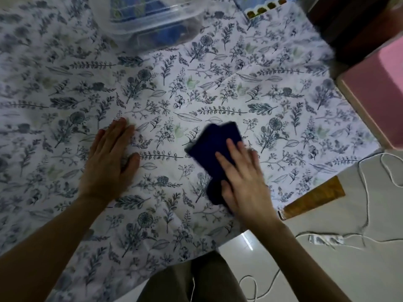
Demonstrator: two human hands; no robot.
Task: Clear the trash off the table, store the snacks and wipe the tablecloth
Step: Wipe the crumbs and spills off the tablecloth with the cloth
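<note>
Head view:
Tablecloth point(196, 94): white with a blue leaf and flower print, spread over the counter and hanging past its near edge.
Left hand point(109, 162): lies palm down on the tablecloth near the middle of the counter, fingers point(122, 129) straight and close together, gripping nothing.
Right hand point(242, 177): presses flat on a dark blue cloth point(216, 144), fingers spread across its top and the thumb tucked against its near side, toward the counter's right edge.
Dark blue cloth: folded, lying on the tablecloth, partly under the right hand, blurred at its edges.
Clear plastic box point(152, 25): stands at the far edge of the counter, blue items showing dimly through its wall.
Snack pack point(266, 7): at the far right corner, a row of small brown rounds on it.
Floor point(327, 269): pale tiles right of the counter, with a white cable point(366, 205) looping across them.
</note>
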